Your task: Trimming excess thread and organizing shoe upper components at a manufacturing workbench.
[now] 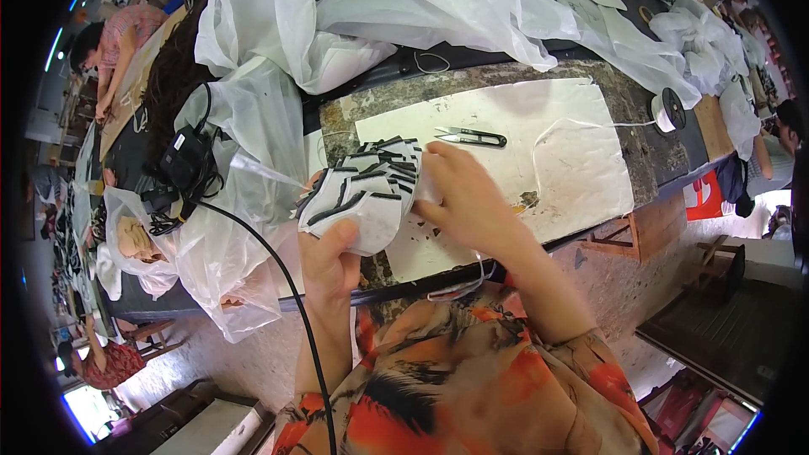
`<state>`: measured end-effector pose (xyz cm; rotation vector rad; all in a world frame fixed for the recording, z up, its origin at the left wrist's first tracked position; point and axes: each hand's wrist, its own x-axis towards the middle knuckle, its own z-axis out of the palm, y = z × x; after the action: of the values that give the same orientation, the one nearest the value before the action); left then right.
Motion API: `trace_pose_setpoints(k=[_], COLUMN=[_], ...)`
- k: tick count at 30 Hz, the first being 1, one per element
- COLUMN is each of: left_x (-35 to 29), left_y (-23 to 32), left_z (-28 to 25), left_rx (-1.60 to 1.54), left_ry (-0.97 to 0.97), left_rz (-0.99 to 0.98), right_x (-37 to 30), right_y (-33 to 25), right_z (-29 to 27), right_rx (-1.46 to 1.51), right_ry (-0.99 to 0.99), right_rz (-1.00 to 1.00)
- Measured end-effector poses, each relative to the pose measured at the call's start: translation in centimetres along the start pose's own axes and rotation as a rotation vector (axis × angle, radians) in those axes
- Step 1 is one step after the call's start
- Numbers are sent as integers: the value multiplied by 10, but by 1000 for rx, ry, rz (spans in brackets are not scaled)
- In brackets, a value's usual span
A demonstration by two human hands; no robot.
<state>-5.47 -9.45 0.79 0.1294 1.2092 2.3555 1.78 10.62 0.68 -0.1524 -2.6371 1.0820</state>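
My left hand (pixel 330 257) grips a fanned stack of white, black-edged cut pieces (pixel 362 194) from below, its thumb lying across the near face. My right hand (pixel 468 194) is at the stack's right side, with bent fingers and thumb closed about its edge; the fingertips are partly hidden. The stack is held tilted above the near left part of a white sheet (pixel 581 168) on the worktable. Beyond my right hand, black-handled thread snips (pixel 472 136) lie on this sheet. White cord (pixel 573 122) runs across the sheet to a spool (pixel 670 109) at the right.
Large translucent plastic bags (pixel 430 0) cover the back and left of the table. A black power adapter (pixel 185 156) sits at the left, and a black cable (pixel 278 261) passes beside my left forearm. A wooden stool (pixel 649 232) stands right. Other people (pixel 126 34) work around.
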Motion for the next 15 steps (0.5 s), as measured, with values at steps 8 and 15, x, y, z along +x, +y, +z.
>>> trace_pose_setpoints(k=[8,15], left_x=[1,8], left_y=[8,9], left_z=[-5,-3], left_rx=[103,147], left_ry=[60,99], left_rz=[112,162], right_x=[-2,-24], right_y=[-12,-11], right_z=[29,-26], right_rx=[101,438], right_ry=[-92,-338], right_rz=[85,350])
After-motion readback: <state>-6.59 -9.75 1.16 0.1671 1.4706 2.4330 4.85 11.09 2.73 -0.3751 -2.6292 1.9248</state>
